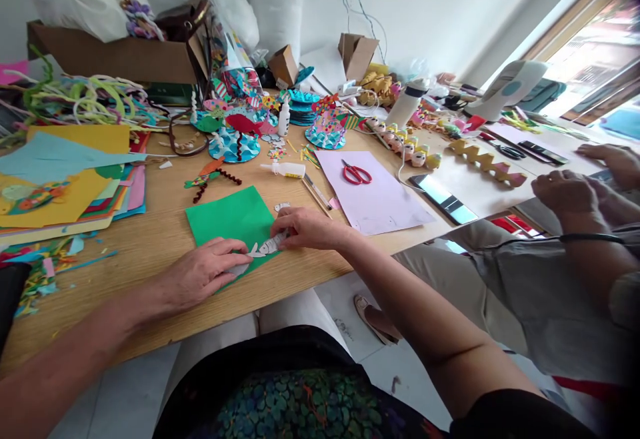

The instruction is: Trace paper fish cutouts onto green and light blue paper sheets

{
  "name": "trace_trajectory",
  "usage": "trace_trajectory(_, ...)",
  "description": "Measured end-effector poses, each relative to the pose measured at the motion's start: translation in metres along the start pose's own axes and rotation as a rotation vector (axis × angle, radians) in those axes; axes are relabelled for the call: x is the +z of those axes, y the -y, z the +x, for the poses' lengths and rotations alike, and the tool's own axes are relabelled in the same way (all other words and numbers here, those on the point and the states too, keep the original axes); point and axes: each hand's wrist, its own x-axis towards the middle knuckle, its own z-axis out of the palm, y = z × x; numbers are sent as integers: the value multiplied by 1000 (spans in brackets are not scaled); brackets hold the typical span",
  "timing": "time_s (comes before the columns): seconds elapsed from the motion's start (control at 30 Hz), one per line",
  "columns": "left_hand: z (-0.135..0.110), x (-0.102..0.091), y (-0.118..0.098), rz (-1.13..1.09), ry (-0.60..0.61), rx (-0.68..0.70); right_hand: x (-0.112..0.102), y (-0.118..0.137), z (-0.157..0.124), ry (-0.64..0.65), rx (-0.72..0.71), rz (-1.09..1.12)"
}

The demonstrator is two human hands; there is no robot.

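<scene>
A sheet of green paper [233, 216] lies near the table's front edge. My left hand [203, 269] rests flat on its lower part, fingers stretched out over a whitish paper cutout [239, 269]. My right hand [305, 229] is closed with its fingertips on a white paper fish cutout [270, 246] with drawn lines, at the green sheet's right edge. Another small fish cutout [281, 206] lies just beyond that hand. Red-handled scissors [356, 172] rest on a white sheet [383, 202] to the right.
A glue bottle [287, 170], a pen [319, 192] and colourful paper fish decorations [234, 142] stand or lie ahead. Stacked coloured paper [95, 192] and scraps [60, 266] are at left. A phone [444, 199] lies at right, near a co-worker's hands [565, 192].
</scene>
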Motion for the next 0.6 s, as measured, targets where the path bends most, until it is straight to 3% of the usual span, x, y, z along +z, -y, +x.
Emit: trace_trajectory(0.6,-3,0,-2,59,14,-10,1,2,0,-4,22,-1)
